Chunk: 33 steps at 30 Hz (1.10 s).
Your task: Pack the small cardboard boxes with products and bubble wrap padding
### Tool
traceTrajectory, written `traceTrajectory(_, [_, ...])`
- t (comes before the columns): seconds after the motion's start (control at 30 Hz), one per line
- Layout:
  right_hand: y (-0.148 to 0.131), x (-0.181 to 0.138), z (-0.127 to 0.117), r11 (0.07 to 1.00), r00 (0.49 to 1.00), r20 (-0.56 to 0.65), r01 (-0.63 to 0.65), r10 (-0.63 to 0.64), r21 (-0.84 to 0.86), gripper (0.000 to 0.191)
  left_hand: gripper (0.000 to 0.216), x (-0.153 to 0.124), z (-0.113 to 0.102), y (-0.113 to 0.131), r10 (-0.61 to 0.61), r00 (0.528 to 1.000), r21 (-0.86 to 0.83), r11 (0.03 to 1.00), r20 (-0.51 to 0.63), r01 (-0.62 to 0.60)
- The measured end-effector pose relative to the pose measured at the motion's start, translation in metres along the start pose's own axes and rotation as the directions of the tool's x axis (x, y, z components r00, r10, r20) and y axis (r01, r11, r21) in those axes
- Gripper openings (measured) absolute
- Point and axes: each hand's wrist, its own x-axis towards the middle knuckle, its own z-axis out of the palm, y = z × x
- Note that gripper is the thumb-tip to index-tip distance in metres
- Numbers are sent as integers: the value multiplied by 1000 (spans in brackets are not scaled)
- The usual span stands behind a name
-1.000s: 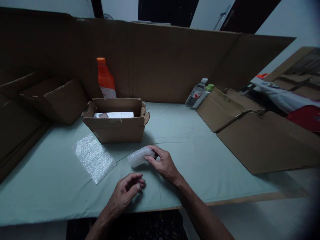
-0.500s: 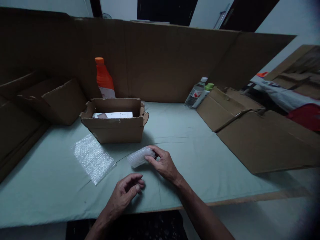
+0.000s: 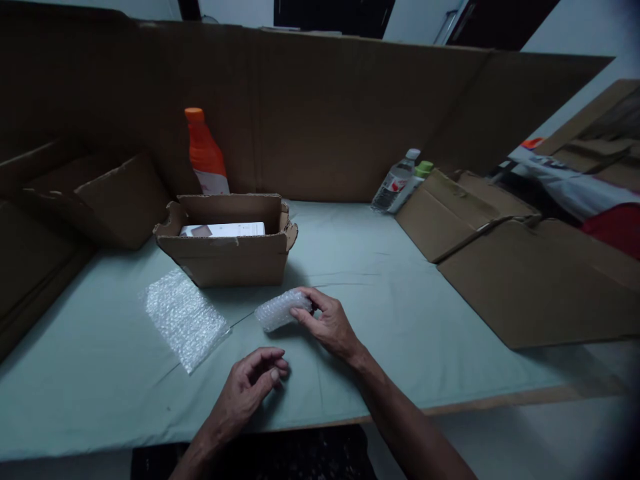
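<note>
We see the right hand (image 3: 330, 327) pinching the right end of a bubble-wrap roll (image 3: 276, 312) between thumb and fingers. The roll is in front of an open-topped cardboard box (image 3: 235, 261), which contains a white carton (image 3: 233, 230); whether its underside touches the pale green cloth (image 3: 400, 320), we cannot tell. The left hand (image 3: 253, 381), nearer to us, is empty, its fingers loosely curled and parted from the thumb. Left of the roll we find a flat bubble-wrap sheet (image 3: 185, 320); behind the cardboard box stands an orange bottle (image 3: 206, 153).
</note>
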Motion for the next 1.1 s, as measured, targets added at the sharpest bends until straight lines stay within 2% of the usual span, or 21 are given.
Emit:
traceTrajectory(0.1, [3,-1,2,1000,1000,8,-13,13,12,24,45,-2,2,-1,-2,999,7,1000,-36,2])
traceTrajectory(0.3, [11,-3,7,999,999,21,-29,28,29,23,40,-3,-1,9,18,967,9,1000,-256,-17])
traceTrajectory(0.4, [15,-4,8,999,999,17,-39,39,30,23,41,2,-2,16,-5,949,-19,1000,-316,-1])
traceTrajectory(0.53, [19,-5,8,998,998,18,-53,53,29,24,40,6,-1,17,-28,938,-41,999,-345,14])
traceTrajectory(0.9, [22,-9,8,993,995,15,-100,99,61,24,37,5,-2,26,70,910,103,994,-409,-30])
traceTrajectory(0.97, [24,-10,9,985,992,16,-130,129,111,25,35,6,-3,26,123,899,169,984,-419,-56])
traceTrajectory(1.1, [26,-11,14,945,979,25,-202,203,257,27,23,10,-9,24,390,826,385,893,-406,-233])
